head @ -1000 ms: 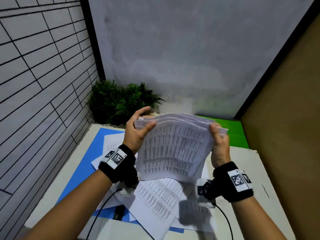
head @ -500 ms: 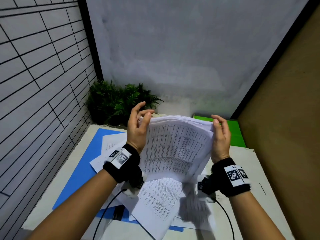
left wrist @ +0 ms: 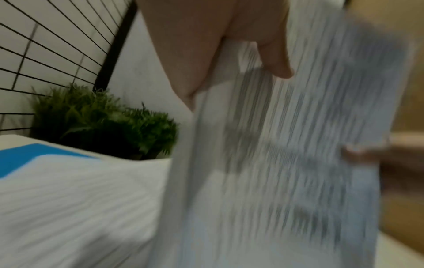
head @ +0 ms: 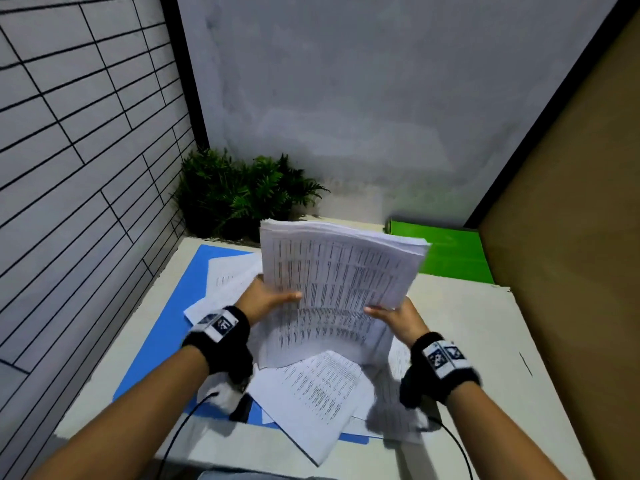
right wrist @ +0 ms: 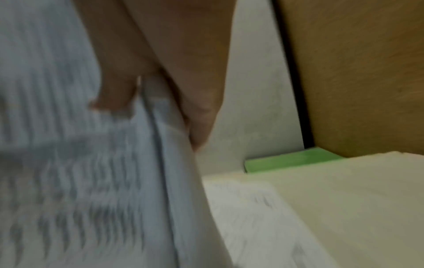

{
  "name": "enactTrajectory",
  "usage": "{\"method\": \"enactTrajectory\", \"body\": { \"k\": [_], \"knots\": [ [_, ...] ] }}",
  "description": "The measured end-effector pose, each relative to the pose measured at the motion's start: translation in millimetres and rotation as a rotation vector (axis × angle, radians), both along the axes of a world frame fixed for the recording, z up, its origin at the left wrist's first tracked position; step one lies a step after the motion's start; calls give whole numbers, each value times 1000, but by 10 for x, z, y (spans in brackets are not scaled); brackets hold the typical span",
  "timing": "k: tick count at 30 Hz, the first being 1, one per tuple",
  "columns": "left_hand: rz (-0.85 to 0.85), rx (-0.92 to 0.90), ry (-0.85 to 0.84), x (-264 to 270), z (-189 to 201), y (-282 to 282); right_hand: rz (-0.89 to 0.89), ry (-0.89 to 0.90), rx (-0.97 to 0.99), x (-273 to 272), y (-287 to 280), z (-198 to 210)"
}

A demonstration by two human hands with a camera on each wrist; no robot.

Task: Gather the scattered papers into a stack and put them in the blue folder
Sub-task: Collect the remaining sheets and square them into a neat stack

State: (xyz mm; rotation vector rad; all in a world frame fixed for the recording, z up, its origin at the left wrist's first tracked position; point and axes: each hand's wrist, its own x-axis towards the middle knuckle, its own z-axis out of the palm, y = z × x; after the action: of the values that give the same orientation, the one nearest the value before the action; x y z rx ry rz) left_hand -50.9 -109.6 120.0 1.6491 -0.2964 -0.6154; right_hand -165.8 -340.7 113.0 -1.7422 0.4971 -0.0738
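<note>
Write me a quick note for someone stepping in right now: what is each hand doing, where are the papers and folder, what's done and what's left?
Left hand: grips the paper stack at its left edge.
Right hand: grips the stack's lower right edge.
The stack is held upright above the table.
Loose sheets lie on the open blue folder.
Done: most papers gathered.
Left: collect the loose sheets, put all in the folder.

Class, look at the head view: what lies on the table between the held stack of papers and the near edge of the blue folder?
Loose printed sheets lie there, overlapping, below the held stack and covering much of the blue folder; the head view shows it.
</note>
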Motion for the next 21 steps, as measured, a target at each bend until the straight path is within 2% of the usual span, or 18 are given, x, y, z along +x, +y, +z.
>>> {"method": "enactTrajectory", "body": {
  "k": [2, 5, 8, 9, 12, 15, 17, 19, 21],
  "knots": [
    [-37, 93, 83, -94, -199, 55, -121, -37, 8, 18, 38, -57],
    [-18, 71, 189, -111, -282, 146, -212, -120, 95, 150, 87, 128],
    [5, 73, 66, -11, -208, 191, -172, -201, 254, 291, 76, 238],
    [25, 90, 18, 28, -187, 216, -141, -167, 256, 326, 52, 215],
    [159, 178, -39, 110, -214, 351, -113, 161, 46, 296, -241, -169],
    [288, 305, -31, 166, -395, 660, -279, 479, -116, 7, -632, -697],
    [334, 348, -17, 156, -458, 832, -332, 673, -174, -209, -685, -900],
    [365, 398, -27, 153, -523, 937, -280, 735, -172, -302, -581, -1020],
    [384, 420, -42, 161, -569, 997, -200, 718, -136, -251, -417, -1109]
  ]
}}
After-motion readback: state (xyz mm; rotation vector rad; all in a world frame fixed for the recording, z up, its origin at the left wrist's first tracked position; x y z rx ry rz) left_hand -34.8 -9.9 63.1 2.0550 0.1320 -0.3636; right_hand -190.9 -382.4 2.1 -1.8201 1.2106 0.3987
